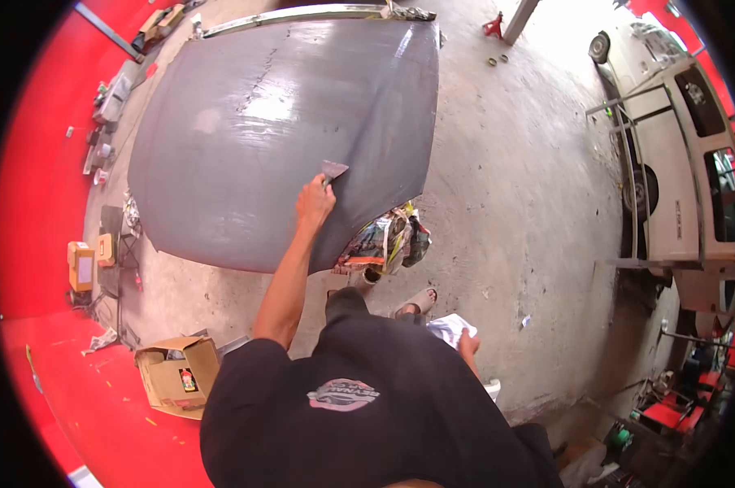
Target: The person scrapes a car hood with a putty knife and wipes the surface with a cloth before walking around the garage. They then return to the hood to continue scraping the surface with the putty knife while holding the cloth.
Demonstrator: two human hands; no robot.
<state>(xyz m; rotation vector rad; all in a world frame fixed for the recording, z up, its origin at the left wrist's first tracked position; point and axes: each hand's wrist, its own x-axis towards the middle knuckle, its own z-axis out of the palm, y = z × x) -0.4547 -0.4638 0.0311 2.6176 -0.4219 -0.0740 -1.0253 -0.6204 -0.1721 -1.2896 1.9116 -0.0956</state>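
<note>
A person's left hand (314,199) reaches out to a grey car hood (278,130) lying at 12 o'clock, fingers pinched on a small scraper (333,170) whose blade touches the hood's near right part. The right hand (467,345), low at 3 o'clock, is closed around a white rag (451,328). A cardboard box (176,374) sits at 8 o'clock.

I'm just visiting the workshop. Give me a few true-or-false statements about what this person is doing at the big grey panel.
1. The left hand presses a small grey scraper against the grey car panel. True.
2. The right hand is empty. False: it holds a white cloth.
3. A white vehicle stands to the right. True.
4. The cardboard box sits on top of the panel. False: it is on the floor.
</note>
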